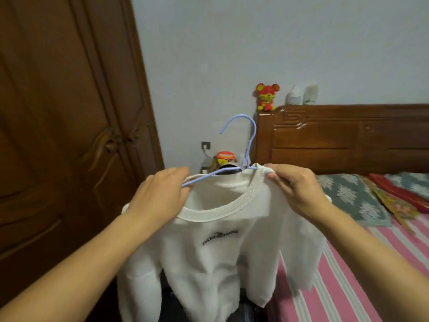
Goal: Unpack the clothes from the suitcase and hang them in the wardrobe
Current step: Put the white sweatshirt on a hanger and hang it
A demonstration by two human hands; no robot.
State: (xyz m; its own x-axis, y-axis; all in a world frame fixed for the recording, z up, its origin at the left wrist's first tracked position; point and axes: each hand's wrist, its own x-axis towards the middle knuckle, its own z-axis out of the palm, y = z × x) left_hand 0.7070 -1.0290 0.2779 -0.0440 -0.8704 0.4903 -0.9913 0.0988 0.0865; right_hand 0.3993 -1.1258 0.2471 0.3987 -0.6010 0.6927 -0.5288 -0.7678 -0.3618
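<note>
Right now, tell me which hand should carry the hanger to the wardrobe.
Left. The left hand already grips the hanger arm and sits on the wardrobe side; the right hand only pinches the sweater collar, nearer the bed.

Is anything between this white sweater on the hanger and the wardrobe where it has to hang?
Yes. The white sweater, held up on the blue hanger by the left hand and right hand, faces shut wardrobe doors on the left. No rail shows; a door must open first.
</note>
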